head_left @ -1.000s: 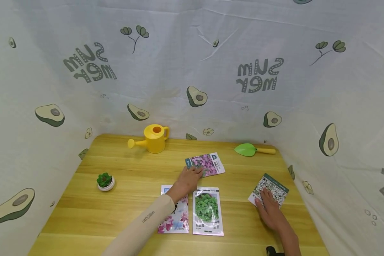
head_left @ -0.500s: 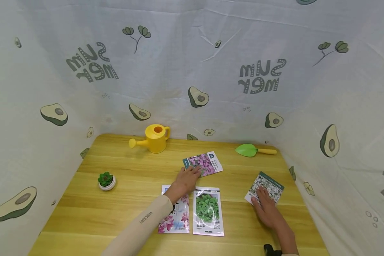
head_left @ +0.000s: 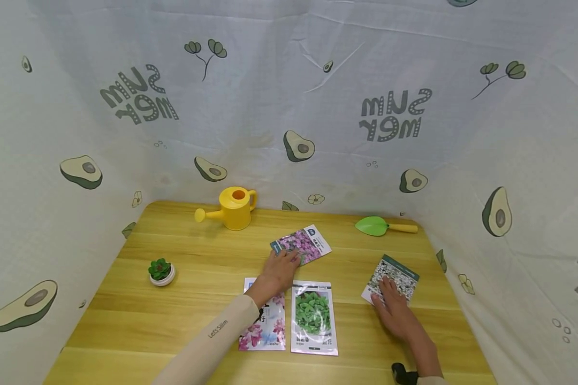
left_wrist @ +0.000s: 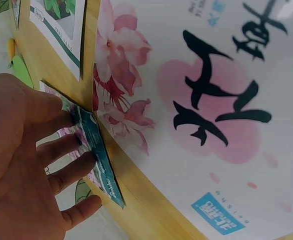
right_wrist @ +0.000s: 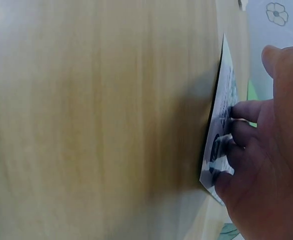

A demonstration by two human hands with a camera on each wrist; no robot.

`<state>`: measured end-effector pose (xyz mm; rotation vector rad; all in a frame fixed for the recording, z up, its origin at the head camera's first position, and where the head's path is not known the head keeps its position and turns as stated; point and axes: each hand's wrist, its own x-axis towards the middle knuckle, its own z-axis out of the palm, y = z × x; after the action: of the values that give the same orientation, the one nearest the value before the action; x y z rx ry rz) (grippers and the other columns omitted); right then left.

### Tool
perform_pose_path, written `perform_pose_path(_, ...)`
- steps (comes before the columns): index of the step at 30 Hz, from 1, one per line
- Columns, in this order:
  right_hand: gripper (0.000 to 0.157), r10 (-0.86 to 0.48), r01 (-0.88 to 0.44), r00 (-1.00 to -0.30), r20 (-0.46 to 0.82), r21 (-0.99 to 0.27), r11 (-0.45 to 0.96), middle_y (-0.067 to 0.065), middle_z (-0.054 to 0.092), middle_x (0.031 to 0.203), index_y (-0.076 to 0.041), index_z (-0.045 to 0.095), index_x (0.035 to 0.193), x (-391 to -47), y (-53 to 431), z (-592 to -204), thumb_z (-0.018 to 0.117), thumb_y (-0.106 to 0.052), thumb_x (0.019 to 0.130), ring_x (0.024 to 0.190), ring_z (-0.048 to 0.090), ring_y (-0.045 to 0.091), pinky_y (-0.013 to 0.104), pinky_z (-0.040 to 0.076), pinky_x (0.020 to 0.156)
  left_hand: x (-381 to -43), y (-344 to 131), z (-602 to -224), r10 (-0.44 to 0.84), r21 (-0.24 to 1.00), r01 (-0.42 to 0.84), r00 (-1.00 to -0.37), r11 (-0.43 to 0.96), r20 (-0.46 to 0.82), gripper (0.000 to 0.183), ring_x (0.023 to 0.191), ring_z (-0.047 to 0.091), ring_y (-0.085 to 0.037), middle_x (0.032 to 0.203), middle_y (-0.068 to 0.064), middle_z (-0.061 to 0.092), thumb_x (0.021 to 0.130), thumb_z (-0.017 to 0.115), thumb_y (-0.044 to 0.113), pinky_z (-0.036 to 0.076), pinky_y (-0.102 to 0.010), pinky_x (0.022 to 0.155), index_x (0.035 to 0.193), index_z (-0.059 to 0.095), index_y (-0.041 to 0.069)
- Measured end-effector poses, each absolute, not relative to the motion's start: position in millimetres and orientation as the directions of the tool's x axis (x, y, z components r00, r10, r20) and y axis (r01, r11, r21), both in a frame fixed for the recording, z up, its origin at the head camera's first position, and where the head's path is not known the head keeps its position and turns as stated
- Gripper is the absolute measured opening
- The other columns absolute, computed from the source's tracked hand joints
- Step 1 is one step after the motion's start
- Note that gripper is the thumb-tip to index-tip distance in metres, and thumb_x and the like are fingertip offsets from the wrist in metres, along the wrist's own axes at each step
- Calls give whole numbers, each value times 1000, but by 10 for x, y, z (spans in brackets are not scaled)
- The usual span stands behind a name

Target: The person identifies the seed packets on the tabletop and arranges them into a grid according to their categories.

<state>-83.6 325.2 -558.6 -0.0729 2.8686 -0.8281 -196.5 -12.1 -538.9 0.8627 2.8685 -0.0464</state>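
My left hand [head_left: 279, 270] rests its fingertips on a seed packet with purple flowers [head_left: 314, 243], which lies tilted on the table. In the left wrist view, the fingers of that hand [left_wrist: 39, 155] touch the packet near its dark green end [left_wrist: 106, 167]. Farther right, my right hand [head_left: 396, 309] presses spread fingers on a seed packet with white flowers [head_left: 401, 279]. The right wrist view has this hand [right_wrist: 266, 155] with fingertips on the packet's face [right_wrist: 219, 120]. Below my left hand lie a pink-blossom packet [head_left: 272, 334], partly hidden by my forearm, and a green-leaf packet [head_left: 313, 321].
A yellow watering can [head_left: 235, 209] stands at the back left of the wooden table [head_left: 207, 251]. The green trowel [head_left: 373, 226] with a yellow handle lies at the back right. Near the left edge sits a small potted succulent [head_left: 161, 271]. Patterned cloth [head_left: 250, 107] encloses the back and sides.
The white-flower packet has slid left under my right hand. Under my left hand, the purple-flower packet has shifted slightly left and turned counterclockwise.
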Motion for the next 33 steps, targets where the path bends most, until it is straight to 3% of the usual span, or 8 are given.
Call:
perform_pose_path(7, 78, -104, -19, -986, -128, -539, 842, 37, 13, 172, 16, 25, 162, -868, 3208, -5570, 44, -43, 116, 160, 7, 59, 80, 5, 123, -1974, -149, -5413, 531, -8, 538, -833, 843, -153, 56, 156, 40, -31, 170, -2, 44, 108, 62, 27, 36, -57, 126, 162, 51, 21)
perform_pose_path(16, 76, -117, -24, -983, -142, -530, 848, 37, 13, 172, 16, 26, 162, -924, 3140, -5580, 44, -41, 116, 160, 7, 59, 81, 4, 122, -1940, -168, -5396, 512, 79, 507, -842, 859, -167, 50, 159, 36, -36, 171, -6, 42, 114, 51, 28, 32, -60, 127, 162, 51, 17)
perform_pose_path(26, 73, -136, -55, -984, -115, -530, 846, 37, 15, 172, 17, 27, 161, -967, 3025, -5584, 46, -37, 116, 159, 10, 60, 81, 6, 122, -1930, -242, -5365, 512, 86, 505, -845, 859, -152, 52, 157, 41, -35, 169, -6, 45, 110, 59, 22, 37, -68, 122, 161, 53, 17)
perform_pose_path(33, 74, -143, -55, -982, -127, -526, 849, 36, 13, 173, 15, 25, 163, -1027, 2937, -5578, 45, -39, 116, 160, 7, 58, 79, 4, 124, -1945, -310, -5384, 481, 125, 465, -857, 877, -184, 57, 157, 41, -27, 173, 0, 40, 108, 63, 16, 32, -69, 124, 163, 50, 17)
